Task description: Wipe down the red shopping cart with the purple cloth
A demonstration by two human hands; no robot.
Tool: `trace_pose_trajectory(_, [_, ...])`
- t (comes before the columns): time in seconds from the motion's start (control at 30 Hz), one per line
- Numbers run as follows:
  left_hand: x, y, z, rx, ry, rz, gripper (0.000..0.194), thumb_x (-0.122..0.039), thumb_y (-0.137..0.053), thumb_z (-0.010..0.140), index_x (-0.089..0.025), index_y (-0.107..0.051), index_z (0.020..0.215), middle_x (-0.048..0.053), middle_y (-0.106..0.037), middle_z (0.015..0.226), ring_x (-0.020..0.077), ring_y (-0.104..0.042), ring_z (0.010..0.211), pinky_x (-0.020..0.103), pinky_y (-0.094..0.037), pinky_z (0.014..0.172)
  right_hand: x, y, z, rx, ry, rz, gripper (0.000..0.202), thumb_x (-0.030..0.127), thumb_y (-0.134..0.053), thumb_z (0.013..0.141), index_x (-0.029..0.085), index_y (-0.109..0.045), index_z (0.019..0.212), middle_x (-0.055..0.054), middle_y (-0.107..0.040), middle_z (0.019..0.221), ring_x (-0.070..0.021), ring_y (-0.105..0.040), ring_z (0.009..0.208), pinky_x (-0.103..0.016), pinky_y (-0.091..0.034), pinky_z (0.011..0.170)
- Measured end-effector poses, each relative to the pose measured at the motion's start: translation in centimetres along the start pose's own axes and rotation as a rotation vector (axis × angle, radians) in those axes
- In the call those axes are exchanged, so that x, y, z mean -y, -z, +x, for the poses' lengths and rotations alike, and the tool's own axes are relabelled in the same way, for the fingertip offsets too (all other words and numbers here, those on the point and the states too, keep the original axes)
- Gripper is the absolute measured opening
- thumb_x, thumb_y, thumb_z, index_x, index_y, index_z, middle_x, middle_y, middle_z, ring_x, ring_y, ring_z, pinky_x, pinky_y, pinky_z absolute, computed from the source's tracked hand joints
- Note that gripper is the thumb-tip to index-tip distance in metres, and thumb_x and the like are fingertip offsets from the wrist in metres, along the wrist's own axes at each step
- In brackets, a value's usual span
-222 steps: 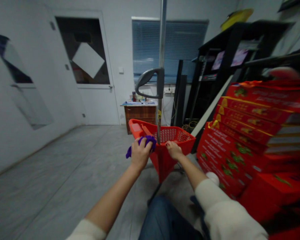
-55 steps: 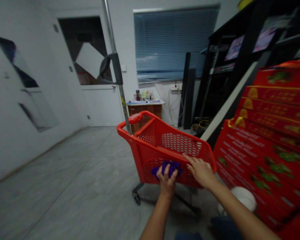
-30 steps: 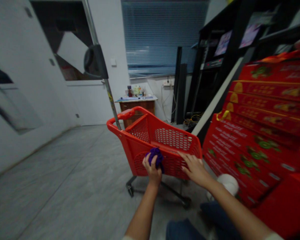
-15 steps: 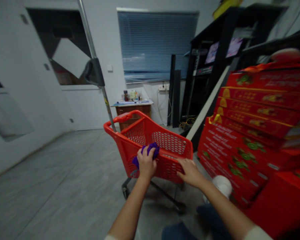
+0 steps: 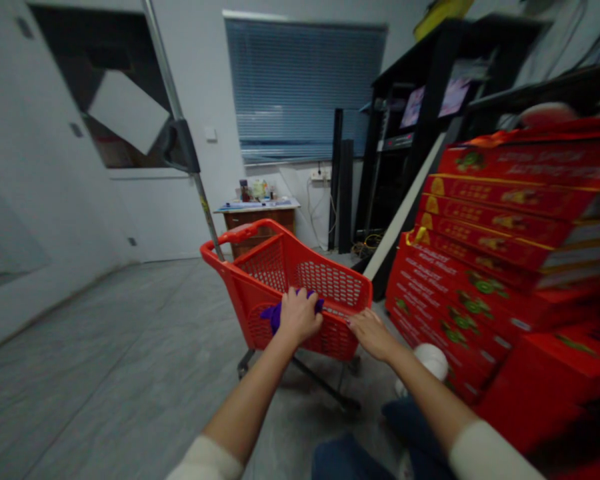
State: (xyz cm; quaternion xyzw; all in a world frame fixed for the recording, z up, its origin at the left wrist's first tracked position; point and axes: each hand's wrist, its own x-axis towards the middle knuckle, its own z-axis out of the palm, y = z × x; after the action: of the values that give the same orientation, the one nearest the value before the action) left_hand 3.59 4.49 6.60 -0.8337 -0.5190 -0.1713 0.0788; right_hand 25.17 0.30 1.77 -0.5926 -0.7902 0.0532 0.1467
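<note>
A red plastic shopping cart [image 5: 245, 293] with perforated basket walls stands in front of me on dark wheeled legs. My left hand [image 5: 300, 315] is closed on a purple cloth [image 5: 271, 316] and presses it over the top edge of the cart's near side. Part of the cloth hangs out to the left of the hand; the rest is hidden under it. At the basket's near right corner, my right hand [image 5: 373, 332] grips the red rim, its thumb out of sight.
Stacked red cartons [image 5: 480, 267] rise close on the right. A metal pole [image 5: 200, 193] with a dark handle slants up from the cart's handle end. Behind stand a small wooden desk [image 5: 275, 219] and a black rack [image 5: 415, 87]. Grey floor [image 5: 130, 360] lies to the left.
My left hand has slid slightly right along the rim with the purple cloth, now covering more of it. My right hand remains at the corner. The whole view has shifted a little.
</note>
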Motion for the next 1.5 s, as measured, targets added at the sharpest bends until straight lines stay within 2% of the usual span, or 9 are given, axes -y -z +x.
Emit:
trace_pose_trajectory(0.17, [-0.7,-0.5,-0.1,0.046,-0.287,-0.068,0.033,-0.03,-0.054,0.085,-0.029,-0.061,0.117,0.009,-0.059,0.109,0.0263,-0.048,0.103,0.04,-0.039,0.09,-0.1,0.2,0.1,0.001,0.007,0.028,0.045,0.032,-0.025,0.099,0.023,-0.067,0.112,-0.007,-0.067,0.119,-0.0218,-0.052,0.117,-0.047,-0.028,0.11])
trace_pose_trajectory(0.3, [3.3,1.2,1.2,0.128,-0.221,-0.083,0.027,-0.026,-0.056,0.084,-0.026,-0.063,0.11,0.007,-0.061,0.103,0.0226,-0.052,0.098,0.037,-0.038,0.092,-1.9,1.2,0.2,0.108,0.072,0.087,0.044,0.036,-0.028,0.098,0.025,-0.068,0.111,-0.006,-0.063,0.126,-0.0219,-0.05,0.121,-0.047,-0.029,0.11])
trace_pose_trajectory(0.4, [3.1,1.3,1.3,0.13,-0.231,-0.083,0.027,-0.028,-0.058,0.083,-0.026,-0.064,0.109,0.006,-0.061,0.101,0.0232,-0.052,0.099,0.037,-0.039,0.092,-2.9,1.0,0.1,0.067,0.044,0.076,0.048,0.038,-0.024,0.099,0.025,-0.065,0.119,-0.005,-0.054,0.138,-0.0229,-0.034,0.138,-0.047,-0.026,0.115])
trace_pose_trajectory(0.63, [-5.9,-5.3,-2.2,-0.249,-0.305,-0.148,0.035,-0.022,-0.059,0.082,-0.029,-0.061,0.117,0.008,-0.059,0.116,0.0267,-0.045,0.111,0.041,-0.041,0.091,-2.7,-0.5,-0.9,-0.015,-0.008,-0.039,0.047,0.022,-0.023,0.096,0.017,-0.056,0.129,-0.012,-0.053,0.137,-0.0213,-0.031,0.14,-0.046,-0.03,0.114])
trace_pose_trajectory(0.87, [-1.4,-8.5,-3.7,-0.629,-0.088,-0.248,0.043,-0.004,-0.057,0.073,-0.023,-0.065,0.111,0.01,-0.058,0.123,0.03,-0.042,0.12,0.048,-0.041,0.098,-3.1,-1.1,-0.6,0.027,0.054,0.005,0.049,0.036,-0.016,0.101,0.023,-0.055,0.128,-0.009,-0.051,0.139,-0.021,-0.023,0.144,-0.047,-0.028,0.115])
trace_pose_trajectory(0.97, [-2.1,-10.4,-4.7,-0.734,0.018,-0.32,0.044,-0.002,-0.054,0.074,-0.022,-0.064,0.112,0.011,-0.054,0.131,0.031,-0.039,0.126,0.053,-0.04,0.102,-3.0,-1.6,-0.5,0.031,0.057,0.018,0.051,0.038,-0.014,0.101,0.023,-0.052,0.131,-0.009,-0.049,0.14,-0.0211,-0.019,0.146,-0.047,-0.025,0.117])
trace_pose_trajectory(1.2, [-4.4,-16.7,-7.1,-0.826,-0.359,-0.282,0.033,-0.007,-0.059,0.079,-0.031,-0.064,0.102,0.004,-0.059,0.127,0.0262,-0.041,0.13,0.048,-0.044,0.099,-2.7,-2.0,-0.7,0.019,0.058,0.008,0.049,0.03,-0.015,0.101,0.016,-0.051,0.13,-0.012,-0.048,0.14,-0.0224,-0.017,0.147,-0.046,-0.024,0.118])
trace_pose_trajectory(1.37, [-1.7,-17.3,-7.7,-0.766,0.041,-0.359,0.036,-0.005,-0.053,0.079,-0.024,-0.061,0.11,0.012,-0.048,0.136,0.0302,-0.038,0.131,0.053,-0.043,0.101,-2.5,-2.0,-0.8,0.006,0.042,0.002,0.048,0.035,-0.015,0.101,0.022,-0.053,0.128,-0.009,-0.051,0.136,-0.0208,-0.02,0.146,-0.046,-0.027,0.116])
trace_pose_trajectory(1.5, [-4.6,-18.6,-8.6,-0.768,0.081,-0.447,0.039,-0.004,-0.051,0.078,-0.022,-0.06,0.111,0.012,-0.044,0.138,0.0304,-0.038,0.128,0.054,-0.043,0.1,-2.1,-2.1,-0.9,-0.017,0.039,-0.024,0.046,0.033,-0.017,0.101,0.023,-0.052,0.128,-0.01,-0.049,0.14,-0.0218,-0.021,0.145,-0.047,-0.029,0.114])
